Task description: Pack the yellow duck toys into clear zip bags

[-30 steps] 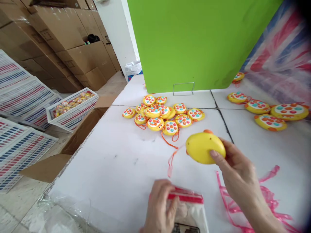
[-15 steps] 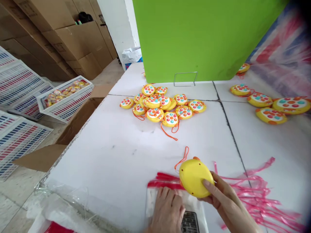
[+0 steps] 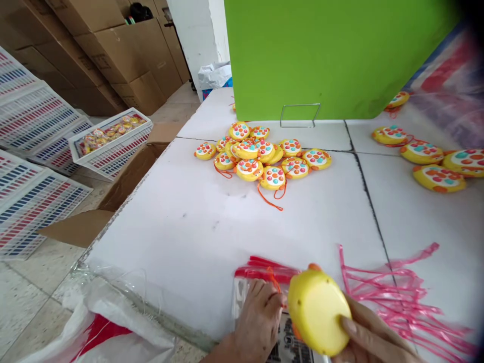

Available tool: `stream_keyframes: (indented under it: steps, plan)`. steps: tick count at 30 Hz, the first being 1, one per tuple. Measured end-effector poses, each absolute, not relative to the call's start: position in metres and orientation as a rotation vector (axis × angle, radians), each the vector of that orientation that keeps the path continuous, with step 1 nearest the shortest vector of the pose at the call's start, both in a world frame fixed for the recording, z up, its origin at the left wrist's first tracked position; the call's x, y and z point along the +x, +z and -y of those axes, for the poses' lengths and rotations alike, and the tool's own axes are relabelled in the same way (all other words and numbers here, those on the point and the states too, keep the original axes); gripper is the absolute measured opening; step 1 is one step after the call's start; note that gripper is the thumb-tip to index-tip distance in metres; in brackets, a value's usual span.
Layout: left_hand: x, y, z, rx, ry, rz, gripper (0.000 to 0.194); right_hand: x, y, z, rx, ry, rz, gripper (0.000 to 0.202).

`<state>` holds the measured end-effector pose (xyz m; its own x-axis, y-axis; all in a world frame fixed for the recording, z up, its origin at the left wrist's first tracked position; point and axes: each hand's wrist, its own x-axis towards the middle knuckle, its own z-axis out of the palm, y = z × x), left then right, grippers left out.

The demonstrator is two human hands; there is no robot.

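My right hand [image 3: 368, 330] grips a yellow animal-shaped toy [image 3: 321, 312], its plain back with small screw holes facing me and the thumb on its edge. My left hand [image 3: 260, 317], fingers curled, presses on a clear plastic zip bag [image 3: 240, 292] with a red zip strip and dark print. The toy's orange cord [image 3: 273, 278] lies over the bag beside the left fingertips. Part of the bag is hidden under both hands. Farther back sits a pile of the same toys [image 3: 247, 151], dotted sides up.
Pink plastic strips [image 3: 408, 297] lie at right. More toys [image 3: 438, 177] rest behind them. A green board [image 3: 333, 60] with a wire stand [image 3: 300, 116] rises at the back. Left of the table are an open carton [image 3: 124, 186], white baskets [image 3: 113, 156] and stacked boxes [image 3: 132, 55].
My right hand has brought the toy down and slightly right, closer to me. Its cord now falls by my left fingers. My left hand stays on the bag; the view has shifted slightly.
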<state>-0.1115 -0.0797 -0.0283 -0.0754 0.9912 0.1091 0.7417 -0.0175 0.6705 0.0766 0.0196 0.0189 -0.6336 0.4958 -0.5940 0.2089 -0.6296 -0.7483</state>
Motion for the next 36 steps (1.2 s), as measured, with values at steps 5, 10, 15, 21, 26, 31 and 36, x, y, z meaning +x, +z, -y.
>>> stream_keyframes:
  steps: [5, 10, 15, 21, 26, 31, 36]
  plan:
    - [-0.103, -0.023, 0.082, 1.938, 0.865, -1.889, 0.023, 0.045, 0.028, -0.021, -1.243, 1.709, 1.771, 0.048]
    - [-0.107, -0.008, 0.088, 1.948, 1.028, -1.829, 0.019, 0.062, 0.003, -0.010, -1.092, 1.189, 2.302, 0.041]
    - [-0.137, 0.017, 0.093, 1.786, 1.238, -1.894, 0.022, 0.080, -0.003, -0.010, -0.988, 1.077, 2.473, 0.037]
    - [-0.152, 0.019, 0.084, 1.017, 1.024, -1.920, 0.012, 0.060, 0.015, -0.015, -0.912, 1.122, 2.453, 0.051]
    - [-0.137, 0.008, 0.071, 0.801, 1.098, -1.700, 0.021, 0.051, 0.014, -0.023, -0.993, 1.123, 2.587, 0.044]
    - [-0.133, 0.013, 0.066, 0.634, 1.154, -1.560, 0.026, 0.049, 0.021, -0.028, -0.717, 1.091, 2.792, 0.028]
    - [-0.132, 0.009, 0.070, 0.498, 1.206, -1.450, 0.025, 0.026, 0.025, -0.021, -0.810, 0.752, 2.681, 0.038]
